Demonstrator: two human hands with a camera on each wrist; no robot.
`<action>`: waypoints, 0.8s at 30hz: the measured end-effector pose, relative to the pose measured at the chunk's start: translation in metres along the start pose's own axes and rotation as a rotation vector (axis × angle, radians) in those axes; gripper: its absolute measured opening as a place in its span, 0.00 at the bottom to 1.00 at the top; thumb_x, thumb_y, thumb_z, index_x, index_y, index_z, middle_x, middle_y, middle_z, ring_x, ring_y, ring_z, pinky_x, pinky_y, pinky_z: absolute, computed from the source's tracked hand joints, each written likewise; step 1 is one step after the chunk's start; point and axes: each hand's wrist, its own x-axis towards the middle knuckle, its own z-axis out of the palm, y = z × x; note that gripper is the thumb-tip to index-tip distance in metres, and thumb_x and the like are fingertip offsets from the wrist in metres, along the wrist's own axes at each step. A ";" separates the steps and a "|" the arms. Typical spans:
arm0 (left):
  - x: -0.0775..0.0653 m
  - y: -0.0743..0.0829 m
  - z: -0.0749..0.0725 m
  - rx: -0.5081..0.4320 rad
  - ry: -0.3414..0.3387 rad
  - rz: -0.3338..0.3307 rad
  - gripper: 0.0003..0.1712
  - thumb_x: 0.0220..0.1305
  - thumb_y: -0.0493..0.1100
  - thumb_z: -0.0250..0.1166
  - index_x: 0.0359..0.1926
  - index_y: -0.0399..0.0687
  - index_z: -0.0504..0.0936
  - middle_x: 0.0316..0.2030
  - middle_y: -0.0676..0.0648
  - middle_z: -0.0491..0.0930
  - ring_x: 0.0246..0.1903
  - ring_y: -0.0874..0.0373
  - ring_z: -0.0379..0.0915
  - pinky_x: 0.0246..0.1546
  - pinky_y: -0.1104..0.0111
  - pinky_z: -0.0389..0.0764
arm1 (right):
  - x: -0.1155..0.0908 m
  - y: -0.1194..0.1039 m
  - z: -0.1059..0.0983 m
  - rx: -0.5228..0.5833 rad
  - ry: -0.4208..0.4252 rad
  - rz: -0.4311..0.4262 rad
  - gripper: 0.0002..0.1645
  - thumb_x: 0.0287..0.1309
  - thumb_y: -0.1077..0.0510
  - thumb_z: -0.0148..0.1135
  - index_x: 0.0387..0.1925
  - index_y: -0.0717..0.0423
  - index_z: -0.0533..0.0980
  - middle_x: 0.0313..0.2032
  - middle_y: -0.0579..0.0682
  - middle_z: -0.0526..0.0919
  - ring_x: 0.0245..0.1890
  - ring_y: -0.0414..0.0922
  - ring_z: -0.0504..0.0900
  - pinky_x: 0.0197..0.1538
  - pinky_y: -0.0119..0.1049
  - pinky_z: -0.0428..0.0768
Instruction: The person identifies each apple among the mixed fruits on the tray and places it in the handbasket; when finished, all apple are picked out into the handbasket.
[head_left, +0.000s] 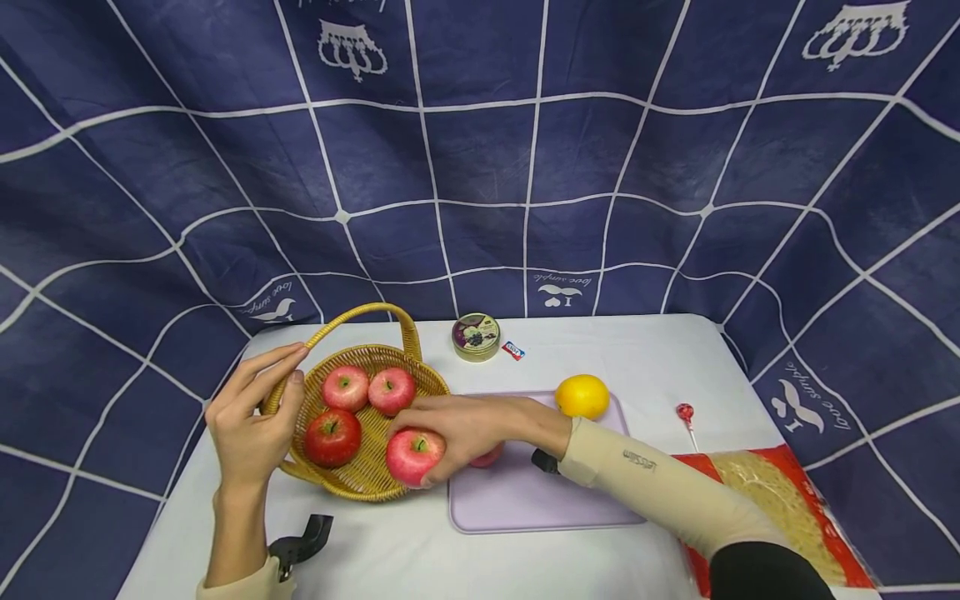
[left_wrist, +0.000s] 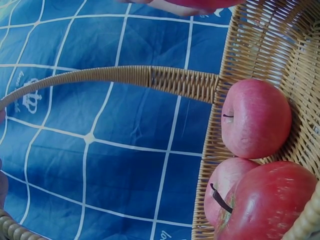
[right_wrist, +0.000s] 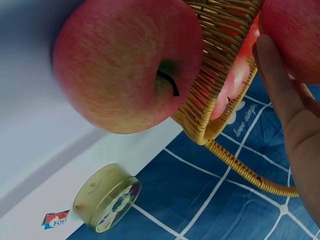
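A wicker basket (head_left: 375, 487) with an arched handle stands at the left of the table. Inside lie a dark red apple (head_left: 332, 437) and two pinker apples (head_left: 392, 391). My left hand (head_left: 255, 417) pinches the basket's handle (head_left: 341, 321) on its left side. Over the basket's right rim, my right hand (head_left: 457, 425) grips a pink-red apple (head_left: 414, 457), also seen at the right wrist view's upper right corner. Another apple (right_wrist: 125, 65) sits on the lilac tray (head_left: 540, 508), mostly covered by my right hand in the head view.
A yellow lemon-like fruit (head_left: 582, 397) lies at the tray's back edge. Behind stand a round tin (head_left: 476, 337) and a small wrapped sweet (head_left: 513, 350). To the right are a red lollipop (head_left: 685, 412) and a red-edged packet (head_left: 780, 500), partly under my right arm.
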 end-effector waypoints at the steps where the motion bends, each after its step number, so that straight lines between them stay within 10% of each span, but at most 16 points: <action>1: 0.000 0.000 0.000 0.000 0.001 0.001 0.12 0.58 0.31 0.67 0.42 0.35 0.90 0.44 0.37 0.87 0.47 0.63 0.83 0.52 0.80 0.79 | 0.002 0.001 0.000 0.001 0.000 -0.002 0.38 0.49 0.36 0.72 0.62 0.34 0.69 0.53 0.31 0.72 0.53 0.26 0.70 0.57 0.18 0.70; 24: 0.000 0.001 0.000 -0.001 0.009 0.007 0.12 0.57 0.30 0.67 0.42 0.35 0.90 0.43 0.36 0.87 0.47 0.63 0.83 0.52 0.80 0.79 | 0.038 0.007 -0.008 0.020 -0.118 0.007 0.36 0.47 0.37 0.75 0.59 0.30 0.72 0.49 0.26 0.75 0.49 0.23 0.71 0.54 0.19 0.72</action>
